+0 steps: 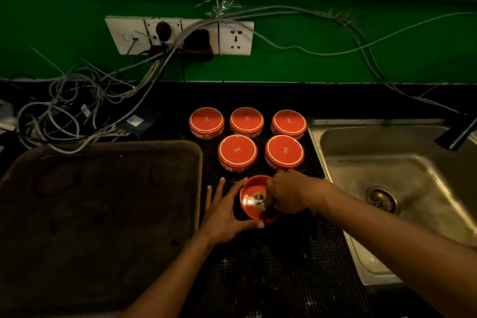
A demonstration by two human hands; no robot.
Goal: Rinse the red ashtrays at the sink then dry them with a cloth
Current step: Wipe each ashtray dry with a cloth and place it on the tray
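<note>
Several red ashtrays stand upside down on a black mat [271, 266]: three in a back row [246, 121] and two in front [237, 152]. Nearer me, one more red ashtray [254, 201] is tilted with its inside and a printed emblem facing me. My left hand [224, 212] cups its left side, thumb under the near rim, fingers spread. My right hand [286, 193] grips its right rim with curled fingers. No cloth is visible.
A steel sink [387, 162] with a drain lies to the right, a dark tap at its far right edge. A large dark tray [98, 209] sits to the left. Tangled cables [72, 116] and a wall socket panel [180, 35] are behind.
</note>
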